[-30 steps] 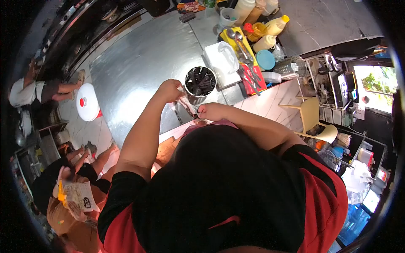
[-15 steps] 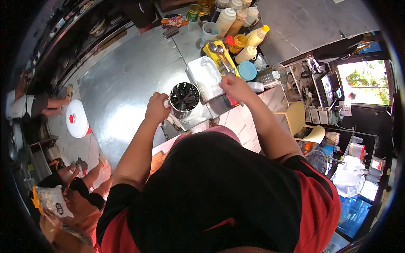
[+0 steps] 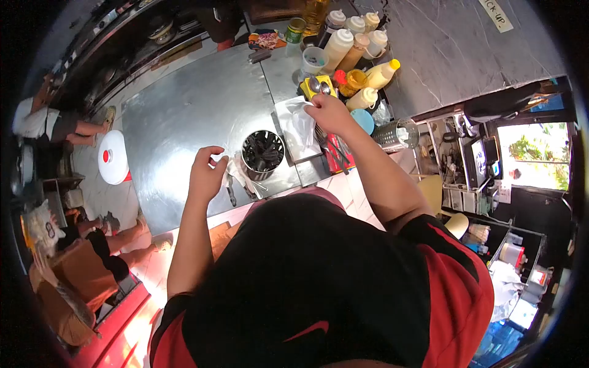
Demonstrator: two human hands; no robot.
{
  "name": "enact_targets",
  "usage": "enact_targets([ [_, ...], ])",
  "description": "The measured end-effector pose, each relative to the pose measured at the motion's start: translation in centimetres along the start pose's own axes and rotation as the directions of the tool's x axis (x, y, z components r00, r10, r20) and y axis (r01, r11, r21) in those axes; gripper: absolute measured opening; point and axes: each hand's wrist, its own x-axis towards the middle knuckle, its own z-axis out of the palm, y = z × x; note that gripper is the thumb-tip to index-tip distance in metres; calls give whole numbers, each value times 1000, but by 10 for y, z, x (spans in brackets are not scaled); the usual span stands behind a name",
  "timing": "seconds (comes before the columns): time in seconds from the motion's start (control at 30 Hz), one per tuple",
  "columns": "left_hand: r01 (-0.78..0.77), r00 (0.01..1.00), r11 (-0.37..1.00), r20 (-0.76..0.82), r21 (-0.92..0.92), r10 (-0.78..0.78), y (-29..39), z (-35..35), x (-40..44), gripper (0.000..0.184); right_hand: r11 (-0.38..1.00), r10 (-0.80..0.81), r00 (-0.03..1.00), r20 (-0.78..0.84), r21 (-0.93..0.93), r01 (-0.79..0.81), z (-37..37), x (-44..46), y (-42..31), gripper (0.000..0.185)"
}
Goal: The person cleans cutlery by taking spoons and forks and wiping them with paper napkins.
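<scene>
Lying close to the person's body, a slim dark-handled utensil (image 3: 230,191) and some crumpled white paper (image 3: 247,181) sit by the counter's near edge; a sleeve or forearm brushing that edge could push the utensil to the floor. The left hand (image 3: 205,176) is raised just beside them, its thumb and forefinger curved with a gap between, nothing visible in the fingers. If it dropped carelessly, it could scatter the paper or catch the utensil.

Just beyond, the round metal container (image 3: 258,176) stands upright, full of dark-handled pieces. It is tall and looks top-heavy, so a knock from either wrist might tip it.

The right hand (image 3: 331,115) is at the far side of the white sheets (image 3: 296,127), fingers drawn nearly together at their edge; whether a sheet is pinched cannot be told. Thin sheets may cling, so several could lift at once, or one could tear. Its wrist passes near the loose cutlery (image 3: 334,153) on the red box, where a low pull back could snag a handle.

Farther off, the squeeze bottle (image 3: 362,99) and the clear cup (image 3: 314,59) stand among crowded neighbours on the counter (image 3: 184,104); an overreach might topple one into another.
</scene>
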Motion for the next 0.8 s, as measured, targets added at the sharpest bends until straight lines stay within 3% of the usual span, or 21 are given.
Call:
enact_targets([
  [0.13,82,996,991,-19,-105,-85,44,-3,-11,24,996,-79,997,-24,47,81,-17,4,-2,36],
  [0.33,28,995,969,-86,-246,-50,92,25,-18,21,960,-125,992,3,252,120,-52,15,-12,34],
  [0.37,46,997,944,-44,-327,-64,96,32,-18,19,957,-121,993,18,267,112,-55,11,-16,34],
  [0.4,56,998,919,1,-390,-61,102,39,-20,19,952,-217,976,-34,216,219,-50,8,-17,31],
  [0.47,139,989,817,115,-559,-90,129,52,-24,20,940,-287,953,100,222,260,-57,-16,-43,27],
  [0.5,159,982,714,186,-682,-41,145,59,-27,30,913,-374,922,100,213,347,-52,-30,-55,24],
  [0.53,229,970,526,234,-819,-58,153,71,-32,34,895,-431,890,146,198,401,-46,-46,-68,22],
  [0.57,289,957,308,284,-906,-63,153,81,-36,38,812,-580,804,134,181,556,-32,-58,-69,25],
  [0.6,362,918,257,390,-896,70,106,87,-32,43,742,-661,717,221,55,668,-24,-71,-72,32],
  [0.7,298,906,329,157,-896,-394,166,91,-50,44,501,-853,433,291,222,837,-23,-96,-63,35],
  [0.73,299,891,287,159,-910,-426,163,87,-55,45,588,-806,485,340,359,725,-36,-101,-62,33],
  [0.8,262,899,317,111,-912,-425,161,76,-70,45,787,-611,673,418,414,458,-55,-86,-47,34],
])
